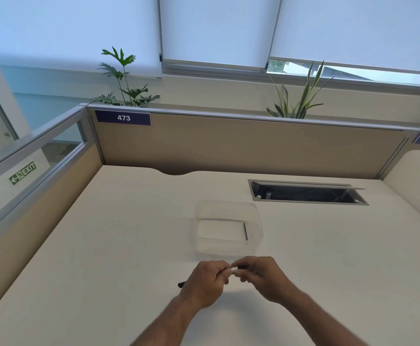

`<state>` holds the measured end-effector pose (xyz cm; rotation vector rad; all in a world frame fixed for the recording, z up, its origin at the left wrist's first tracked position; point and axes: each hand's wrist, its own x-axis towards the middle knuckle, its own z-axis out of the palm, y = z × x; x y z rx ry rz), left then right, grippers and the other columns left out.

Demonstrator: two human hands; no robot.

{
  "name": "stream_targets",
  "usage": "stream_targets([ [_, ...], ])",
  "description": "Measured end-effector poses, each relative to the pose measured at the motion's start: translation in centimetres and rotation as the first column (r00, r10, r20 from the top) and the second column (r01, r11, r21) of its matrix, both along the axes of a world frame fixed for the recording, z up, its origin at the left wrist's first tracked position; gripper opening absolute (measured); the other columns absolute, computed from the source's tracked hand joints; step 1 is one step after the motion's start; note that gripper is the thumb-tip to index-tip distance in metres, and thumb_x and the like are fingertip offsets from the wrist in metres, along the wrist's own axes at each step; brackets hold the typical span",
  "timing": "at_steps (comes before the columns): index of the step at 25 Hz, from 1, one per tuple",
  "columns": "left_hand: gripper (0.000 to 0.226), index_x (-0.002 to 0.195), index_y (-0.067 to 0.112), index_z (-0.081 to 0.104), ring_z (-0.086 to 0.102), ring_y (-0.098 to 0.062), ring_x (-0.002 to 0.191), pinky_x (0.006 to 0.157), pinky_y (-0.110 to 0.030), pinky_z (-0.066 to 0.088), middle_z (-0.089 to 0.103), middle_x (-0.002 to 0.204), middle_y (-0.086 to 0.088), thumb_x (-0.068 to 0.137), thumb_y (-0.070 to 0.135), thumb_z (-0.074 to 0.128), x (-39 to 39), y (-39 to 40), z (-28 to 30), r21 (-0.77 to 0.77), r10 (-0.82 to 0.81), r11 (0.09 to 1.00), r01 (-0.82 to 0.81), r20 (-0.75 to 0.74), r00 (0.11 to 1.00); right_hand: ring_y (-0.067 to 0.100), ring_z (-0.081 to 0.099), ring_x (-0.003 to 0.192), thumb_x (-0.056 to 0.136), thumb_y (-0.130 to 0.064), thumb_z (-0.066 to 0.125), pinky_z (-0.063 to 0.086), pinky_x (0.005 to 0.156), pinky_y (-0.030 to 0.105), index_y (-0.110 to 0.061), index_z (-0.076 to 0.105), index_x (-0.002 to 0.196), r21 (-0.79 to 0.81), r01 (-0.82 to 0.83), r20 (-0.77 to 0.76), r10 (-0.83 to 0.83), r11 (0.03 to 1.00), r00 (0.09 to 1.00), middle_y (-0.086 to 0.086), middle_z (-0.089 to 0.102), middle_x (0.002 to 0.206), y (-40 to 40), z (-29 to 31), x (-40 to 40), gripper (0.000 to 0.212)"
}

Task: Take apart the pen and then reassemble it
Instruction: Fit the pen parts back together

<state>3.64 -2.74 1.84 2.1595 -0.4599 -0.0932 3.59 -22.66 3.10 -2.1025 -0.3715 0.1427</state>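
1. Pen (182, 284) is up off the desk (119, 233), held between both hands near the front edge, just in front of the clear plastic tub (229, 227). Only its dark tail end pokes out to the left of the left hand (205, 283); a small pale bit shows between the two hands.
2. Left hand has its fingers curled round the pen body, knuckles up.
3. Right hand (260, 277) is pinching the other end with fingertips and thumb, right up against the left hand's fingers. Can't tell exactly which part it's got, too small and mostly covered.
4. Tub sits mid-desk, just beyond the hands and not touching them. One thin dark stick (245, 231) lies inside along its right wall; looks like a refill but I can't say for sure.
5. Room to move: wide bare desk on both sides of the hands. To the left it runs out to the side partition (42, 208).
6. Back right there's an open cable hatch (306, 193) cut into the desk, well apart from the tub, with its lid tipped up along the far side.
7. Back edge of the desk meets the tan divider (241, 143) labelled 473, with a small notch cut in that edge.
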Motion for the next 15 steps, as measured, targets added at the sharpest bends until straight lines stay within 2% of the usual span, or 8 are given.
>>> stream_targets([
  [2, 0.024, 0.08, 0.021, 0.068, 0.056, -0.004, 0.06, 0.06, -0.019, 0.045, 0.07, 0.071, 0.001, 0.096, 0.029, 0.052, 0.17, 0.32, -0.04, 0.006, -0.036, 0.999, 0.036, -0.036, 0.999, 0.008, 0.069, 0.073, 0.089, -0.044, 0.064, 0.055, 0.068, 0.025, -0.033, 0.072, 0.1, -0.138, -0.068, 0.105, 0.083, 0.988, 0.991, -0.01, 0.077, 0.085, -0.15, 0.2, -0.04, 0.018],
  [4, 0.023, 0.082, 0.021, 0.068, 0.054, -0.002, 0.058, 0.058, -0.016, 0.042, 0.07, 0.07, 0.001, 0.096, 0.029, 0.052, 0.18, 0.48, -0.09, 0.018, -0.058, 0.998, 0.059, -0.052, 0.997, 0.008, 0.068, 0.074, 0.091, -0.06, 0.053, 0.054, 0.068, 0.027, -0.03, 0.07, 0.103, -0.254, -0.093, 0.204, 0.147, 0.963, 0.968, -0.008, 0.077, 0.086, -0.37, 0.29, 0.01, 0.036],
  [7, 0.021, 0.084, 0.022, 0.069, 0.055, -0.002, 0.059, 0.059, -0.016, 0.043, 0.068, 0.068, 0.003, 0.094, 0.028, 0.051, 0.15, 0.51, -0.15, 0.029, -0.075, 0.997, 0.077, -0.042, 0.996, 0.005, 0.062, 0.067, 0.093, -0.059, 0.046, 0.05, 0.063, 0.021, -0.024, 0.071, 0.093, -0.331, -0.081, 0.253, 0.171, 0.94, 0.952, -0.006, 0.075, 0.079, -0.61, 0.04, 0.05, 0.043],
  [9, 0.022, 0.083, 0.02, 0.069, 0.058, -0.006, 0.062, 0.062, -0.02, 0.046, 0.067, 0.068, 0.004, 0.093, 0.029, 0.051, 0.14, 0.37, -0.08, 0.025, -0.08, 0.996, 0.081, -0.01, 0.997, 0.006, 0.062, 0.06, 0.094, -0.056, 0.044, 0.048, 0.06, 0.018, -0.022, 0.07, 0.078, -0.305, -0.057, 0.179, 0.116, 0.951, 0.977, -0.006, 0.071, 0.066, -0.53, -0.09, 0.03, 0.045],
  [12, 0.025, 0.077, 0.017, 0.066, 0.058, -0.013, 0.063, 0.062, -0.033, 0.05, 0.067, 0.067, 0.002, 0.092, 0.031, 0.052, 0.23, 0.09, -0.02, 0.043, -0.055, 0.998, 0.053, 0.047, 0.997, 0.012, 0.065, 0.049, 0.096, -0.059, 0.042, 0.052, 0.056, 0.019, -0.022, 0.068, 0.059, -0.153, -0.007, -0.051, -0.001, 0.988, 0.999, -0.004, 0.066, 0.05, -0.03, -0.18, 0.01, 0.058],
  [13, 0.024, 0.077, 0.017, 0.066, 0.058, -0.013, 0.064, 0.063, -0.034, 0.051, 0.067, 0.067, 0.002, 0.092, 0.031, 0.053, 0.25, 0.02, -0.02, 0.055, -0.047, 0.998, 0.044, 0.054, 0.997, 0.014, 0.066, 0.049, 0.095, -0.061, 0.041, 0.053, 0.056, 0.02, -0.022, 0.068, 0.058, -0.133, 0.007, -0.097, -0.02, 0.991, 0.995, -0.002, 0.067, 0.05, 0.04, -0.17, 0.02, 0.061],
  [15, 0.024, 0.079, 0.018, 0.067, 0.059, -0.014, 0.065, 0.064, -0.036, 0.052, 0.068, 0.068, 0.002, 0.093, 0.03, 0.053, 0.17, -0.1, -0.01, 0.076, -0.037, 0.997, 0.033, 0.059, 0.998, 0.015, 0.068, 0.055, 0.094, -0.063, 0.041, 0.054, 0.058, 0.022, -0.021, 0.07, 0.067, -0.128, 0.012, -0.094, -0.024, 0.992, 0.995, 0.001, 0.071, 0.059, -0.11, -0.21, -0.1, 0.058],
])
